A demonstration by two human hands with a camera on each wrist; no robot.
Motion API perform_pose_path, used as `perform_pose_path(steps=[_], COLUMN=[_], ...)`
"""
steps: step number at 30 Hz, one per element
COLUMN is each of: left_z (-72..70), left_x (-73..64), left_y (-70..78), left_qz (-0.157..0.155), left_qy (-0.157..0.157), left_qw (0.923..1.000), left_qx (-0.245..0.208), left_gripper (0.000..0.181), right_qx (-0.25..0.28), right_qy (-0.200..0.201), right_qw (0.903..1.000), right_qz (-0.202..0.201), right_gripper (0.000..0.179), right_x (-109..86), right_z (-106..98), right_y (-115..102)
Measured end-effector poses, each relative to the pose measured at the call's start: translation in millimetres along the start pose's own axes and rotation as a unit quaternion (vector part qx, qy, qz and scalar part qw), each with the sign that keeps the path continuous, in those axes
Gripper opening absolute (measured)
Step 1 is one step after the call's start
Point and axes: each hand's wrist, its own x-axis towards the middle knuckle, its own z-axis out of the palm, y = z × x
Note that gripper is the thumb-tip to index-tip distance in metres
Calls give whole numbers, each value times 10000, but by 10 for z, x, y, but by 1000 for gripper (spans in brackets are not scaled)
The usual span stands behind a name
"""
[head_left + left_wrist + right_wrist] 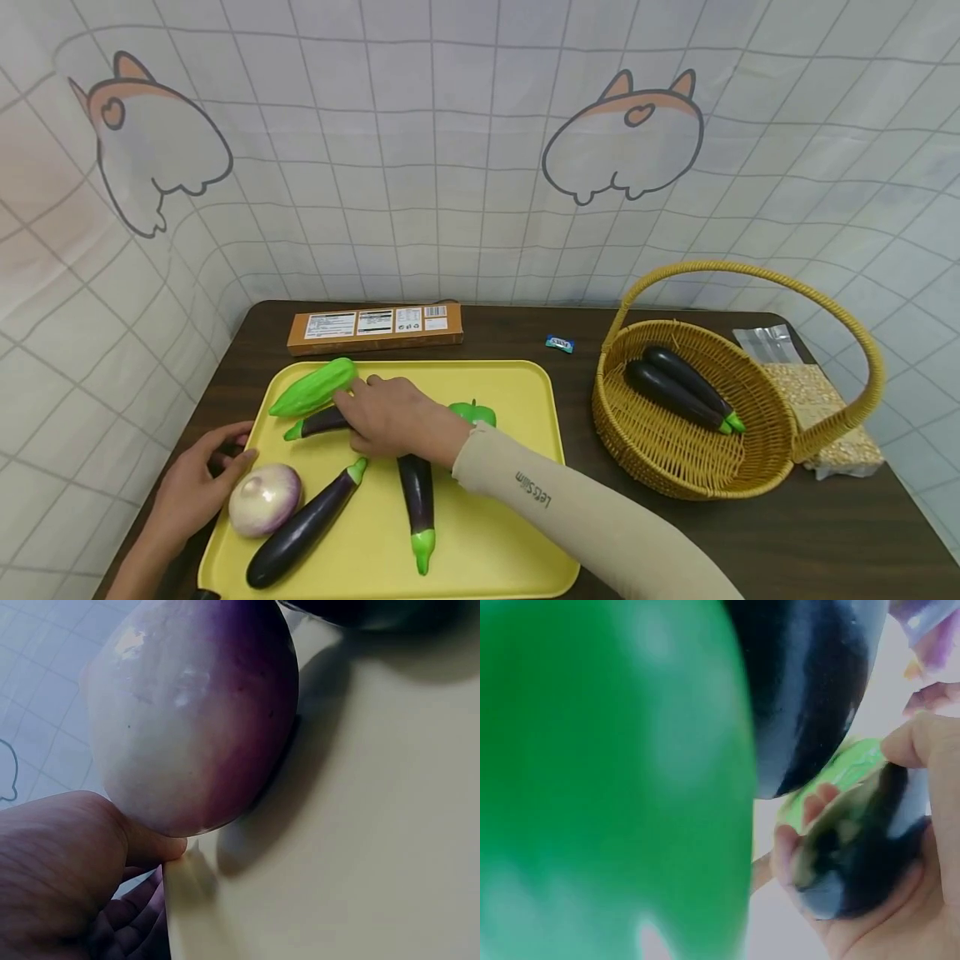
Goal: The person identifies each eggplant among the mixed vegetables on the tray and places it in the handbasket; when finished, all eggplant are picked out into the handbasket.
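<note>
My right hand (401,417) grips a dark purple eggplant (327,421) over the tray's upper left, its green stem end pointing left. In the right wrist view, fingers and thumb wrap around this eggplant (862,847). My left hand (197,479) holds the left rim of the yellow tray (487,562), thumb on top and fingers beneath. Right beside that thumb sits a purple-and-white onion (195,712). Two more eggplants lie on the tray, one slanted (306,527), one lengthwise (417,496). A bumpy green bitter melon (315,388) lies behind the held eggplant. My right forearm partly hides a green bell pepper (474,412).
A yellow wicker basket (637,458) with a tall handle stands on the right, two eggplants (678,390) inside. Beside it lies a clear bag of pale grains (813,404). Behind the tray are a long brown box (375,328) and a small blue packet (560,343).
</note>
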Motion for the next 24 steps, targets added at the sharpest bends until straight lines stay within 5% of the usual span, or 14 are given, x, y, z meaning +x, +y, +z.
perform_pose_path(steps=[12,24], left_z=[9,12], left_x=[-9,-10], left_y=[12,5], left_qz=[55,99], left_qy=[73,100], left_qw=[10000,9999], left_qx=[2,39], left_gripper=[42,42], right_qx=[-434,-644], right_qy=[867,986], right_qw=[9931,9918], right_qz=[-661,-500], right_gripper=[40,42], right_x=[-111,-412], right_z=[-117,-314], right_y=[75,197])
